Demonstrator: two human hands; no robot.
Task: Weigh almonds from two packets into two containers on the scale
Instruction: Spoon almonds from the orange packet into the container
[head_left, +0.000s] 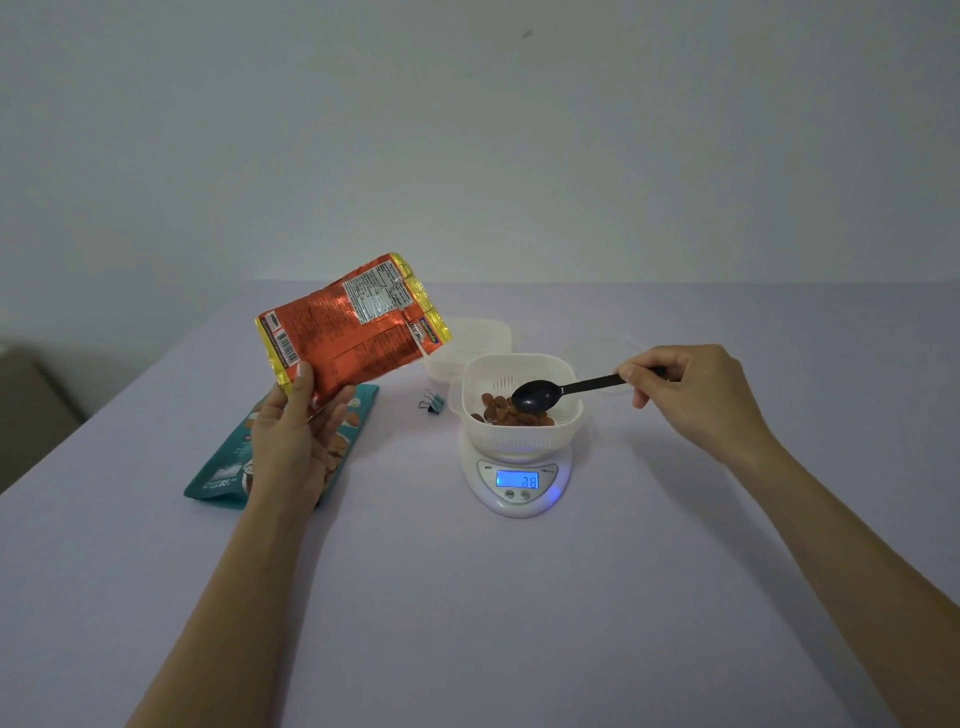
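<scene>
My left hand (296, 441) grips the bottom corner of an orange and gold almond packet (353, 322), held up and tilted toward the right. A white square container (519, 436) stands on the white scale (517, 486), whose blue display reads 28. Several almonds (498, 410) lie inside it. My right hand (691, 395) pinches the handle of a black spoon (550, 394), its bowl over the container. A teal almond packet (228, 462) lies flat under my left hand. A second white container (467, 343) sits behind the scale.
A small binder clip (431, 402) lies left of the scale. A clear lid (613, 353) lies behind my right hand. The table (519, 623) has a pale lilac cover, and its left edge drops off near a dark shape (31, 410).
</scene>
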